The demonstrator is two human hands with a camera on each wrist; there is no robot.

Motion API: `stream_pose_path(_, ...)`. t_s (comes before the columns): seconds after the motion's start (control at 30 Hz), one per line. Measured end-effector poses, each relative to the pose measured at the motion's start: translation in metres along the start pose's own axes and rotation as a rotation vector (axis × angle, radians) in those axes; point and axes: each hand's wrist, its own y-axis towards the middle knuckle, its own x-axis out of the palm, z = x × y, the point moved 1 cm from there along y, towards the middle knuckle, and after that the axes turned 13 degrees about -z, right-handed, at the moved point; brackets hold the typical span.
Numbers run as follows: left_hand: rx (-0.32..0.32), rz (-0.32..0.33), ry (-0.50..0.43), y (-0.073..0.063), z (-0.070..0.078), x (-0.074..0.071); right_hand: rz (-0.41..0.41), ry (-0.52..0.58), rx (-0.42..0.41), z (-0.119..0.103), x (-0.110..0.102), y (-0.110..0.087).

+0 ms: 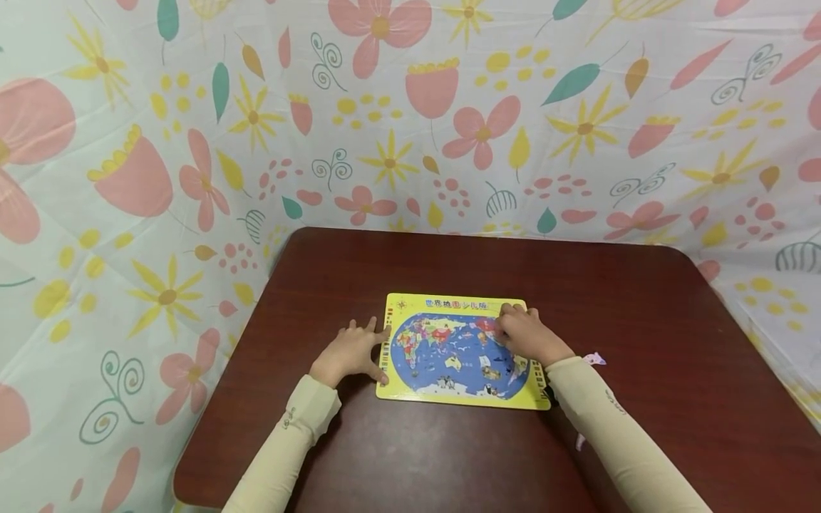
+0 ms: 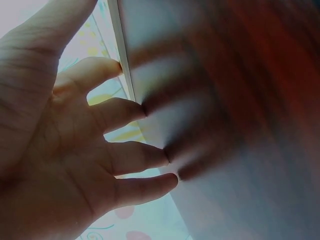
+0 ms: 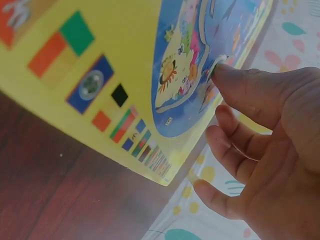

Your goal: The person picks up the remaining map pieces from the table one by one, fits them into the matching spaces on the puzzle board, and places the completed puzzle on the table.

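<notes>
On the dark red bench (image 1: 410,456) lies a yellow-bordered map board (image 1: 458,353), flags (image 3: 92,85) printed along its edge. At the board's left edge is the left hand (image 1: 350,354), its fingers spread and free, thumb at the border. Over the board's upper right is the right hand (image 1: 531,335), fingers bent; whether they pinch anything, I cannot tell. Behind the board hangs flowered cloth (image 1: 385,142).

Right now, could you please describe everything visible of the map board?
The map board, a thin, glossy yellow-bordered rectangle with rounded corners, lies flat on the dark reddish table. Its blue oval shows colourful continents and animals, with Chinese characters above and flags down the right. The left hand touches its left edge; the right hand is over its upper right.
</notes>
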Motion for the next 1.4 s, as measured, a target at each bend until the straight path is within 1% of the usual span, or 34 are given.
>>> stream_pose_path(0.27,-0.001,-0.003,-0.001,0.001,-0.001,0.0,-0.008,-0.006,-0.031,0.0,0.001,-0.005)
stream_pose_path(0.5,0.001,-0.009,0.0,0.0,0.0,0.0,-0.036,-0.011,0.003,0.0,-0.002,-0.011)
stream_pose_path(0.73,0.003,-0.01,-0.013,-0.001,0.002,-0.001,-0.019,-0.034,0.004,0.002,-0.009,-0.019)
stream_pose_path(0.83,0.003,-0.012,-0.006,-0.002,0.002,0.0,-0.017,-0.037,0.024,0.002,-0.012,-0.023)
stream_pose_path(0.93,0.0,-0.013,-0.004,-0.002,0.002,0.0,-0.032,-0.024,0.054,0.004,-0.014,-0.028)
stream_pose_path(1.03,-0.006,-0.018,-0.006,-0.001,0.002,0.001,-0.044,-0.015,0.089,0.009,-0.014,-0.034)
stream_pose_path(1.13,-0.013,-0.024,-0.015,-0.001,0.002,0.002,-0.036,-0.015,0.108,0.015,-0.015,-0.041)
stream_pose_path(1.4,-0.007,-0.015,-0.006,-0.001,0.002,0.0,0.011,-0.013,0.117,0.039,-0.017,-0.064)
